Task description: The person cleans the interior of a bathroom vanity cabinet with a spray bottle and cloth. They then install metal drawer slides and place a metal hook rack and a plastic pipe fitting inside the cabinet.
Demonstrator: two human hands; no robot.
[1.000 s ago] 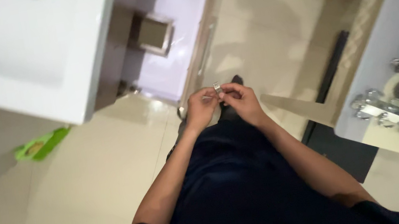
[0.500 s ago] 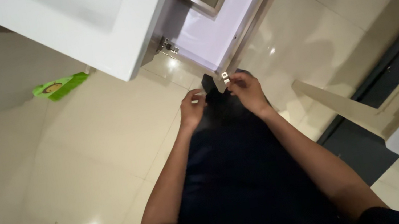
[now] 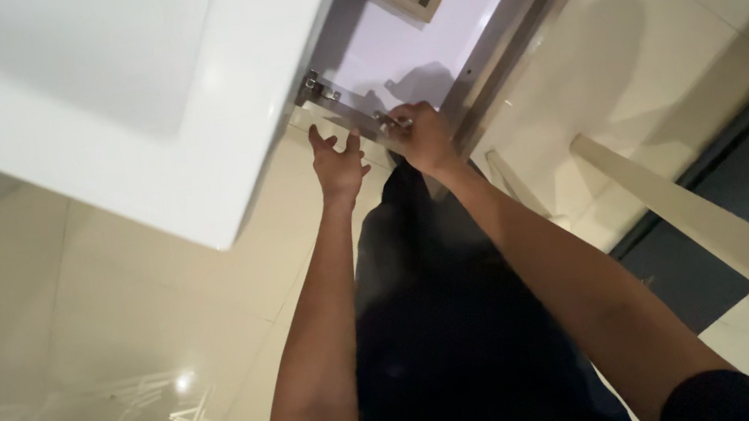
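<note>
Nearest are the person's dark trousers (image 3: 455, 329), with both bare forearms reaching away over the glossy tile floor (image 3: 108, 316). Farther on, the left hand (image 3: 338, 163) has its fingers spread and released, holding nothing, just below the corner of the white cabinet door (image 3: 123, 100). Just right of it, the right hand (image 3: 424, 136) is clenched around a small metal piece (image 3: 390, 121), mostly hidden; its visible end points far-left, toward the metal hinge (image 3: 317, 88). Its long axis cannot be told. Beyond lies the cabinet's pale interior (image 3: 425, 29).
</note>
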